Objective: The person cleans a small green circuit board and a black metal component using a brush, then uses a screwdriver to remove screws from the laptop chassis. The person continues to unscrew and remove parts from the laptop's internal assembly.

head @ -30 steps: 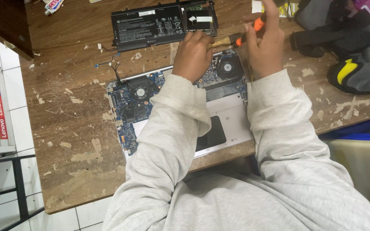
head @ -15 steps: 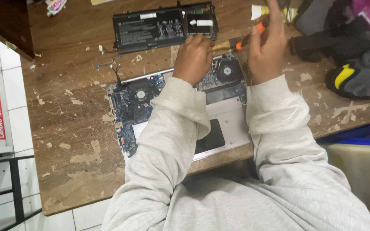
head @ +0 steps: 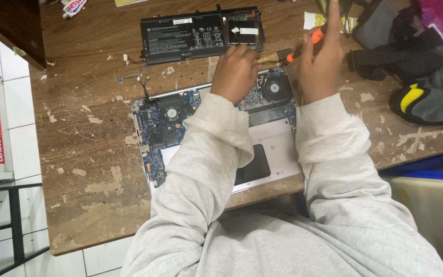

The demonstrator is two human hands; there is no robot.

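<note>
The right hand (head: pixel 320 66) is wrapped around an orange-handled screwdriver (head: pixel 303 45), fingers closed on the grip with the forefinger raised straight up, and the tool slants down toward the far edge of the opened laptop (head: pixel 216 138) on the worn wooden bench (head: pixel 88 169). The left hand (head: pixel 236 72) is curled shut beside it, resting over the exposed circuit board near the right-hand fan (head: pixel 275 88); what its fingertips pinch, if anything, I cannot tell from here. The screwdriver looks light and stiff, its handle offering a sure grip, so the handle's middle is the place to take it, with the slim shaft left free. The laptop base looks rigid but fragile inside: the blue board, the fans and the thin loose wires (head: pixel 142 82) at its far left corner would not stand pressure, so it is best held by the bare metal rim or the palm-rest plate. A flat black battery pack (head: pixel 190 36) lies apart on the bench, beyond the laptop. Dark bags and cloth (head: pixel 411 77) sit to the right.
</note>
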